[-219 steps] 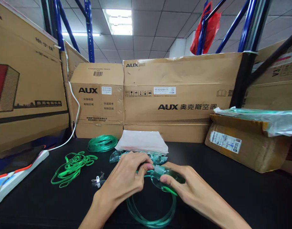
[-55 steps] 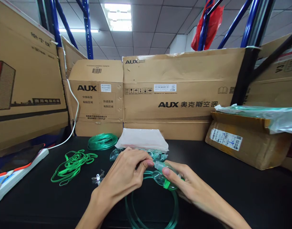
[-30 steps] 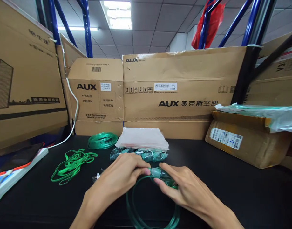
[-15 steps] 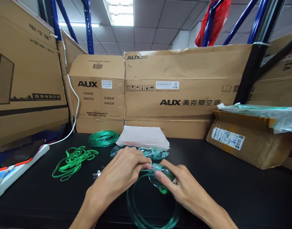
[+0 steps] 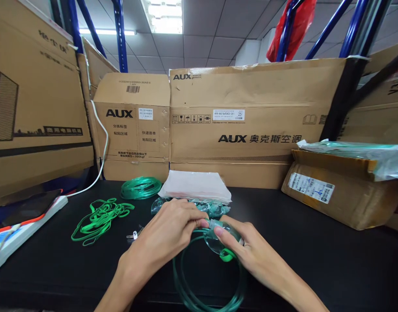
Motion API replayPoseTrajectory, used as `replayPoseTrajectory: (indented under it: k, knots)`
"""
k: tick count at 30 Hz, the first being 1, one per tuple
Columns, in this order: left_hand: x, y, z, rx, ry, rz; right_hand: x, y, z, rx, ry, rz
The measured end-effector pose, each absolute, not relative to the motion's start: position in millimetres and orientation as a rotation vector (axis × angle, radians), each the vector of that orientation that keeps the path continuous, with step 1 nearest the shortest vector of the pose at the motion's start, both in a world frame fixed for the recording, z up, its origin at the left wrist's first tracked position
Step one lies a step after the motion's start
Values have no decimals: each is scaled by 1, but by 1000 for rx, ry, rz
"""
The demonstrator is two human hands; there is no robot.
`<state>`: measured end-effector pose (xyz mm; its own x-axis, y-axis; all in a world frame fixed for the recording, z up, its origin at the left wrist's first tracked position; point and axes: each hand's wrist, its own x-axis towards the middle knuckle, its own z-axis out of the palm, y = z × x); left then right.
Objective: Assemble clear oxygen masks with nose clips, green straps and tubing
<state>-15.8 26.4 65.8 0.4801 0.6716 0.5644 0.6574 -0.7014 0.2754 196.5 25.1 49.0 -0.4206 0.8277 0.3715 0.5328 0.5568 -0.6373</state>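
Both my hands meet over a black table [image 5: 315, 260]. My right hand [image 5: 247, 255] grips a clear green oxygen mask [image 5: 220, 247] from the right side. My left hand [image 5: 166, 236] pinches the end of the green tubing at the mask's clear connector [image 5: 212, 224]. The tubing coil [image 5: 208, 281] hangs in a loop below my hands. Behind my hands lie more clear masks [image 5: 202, 207], a stack of white plastic bags [image 5: 195, 190], and another coil of green tubing [image 5: 140, 187].
Green elastic straps [image 5: 99, 216] lie left, small metal clips [image 5: 135, 235] beside my left hand. A phone on a white power strip [image 5: 26, 216] sits far left. Cardboard boxes [image 5: 250, 125] wall the back; an open carton [image 5: 341, 195] stands right.
My hands have stayed together on the mask and tubing, with small shifts of the fingers at the connector. The view has tilted slightly.
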Motion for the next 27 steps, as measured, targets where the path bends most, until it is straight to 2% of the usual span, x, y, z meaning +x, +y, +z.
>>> replayPoseTrajectory:
  k: [10, 27]
  knots:
    - [-11, 31, 65, 2614, 1104, 1013, 214, 31, 54, -1127, -2146, 551]
    - [-4, 31, 59, 2689, 985, 1350, 207, 18, 65, -1067, -1933, 1090]
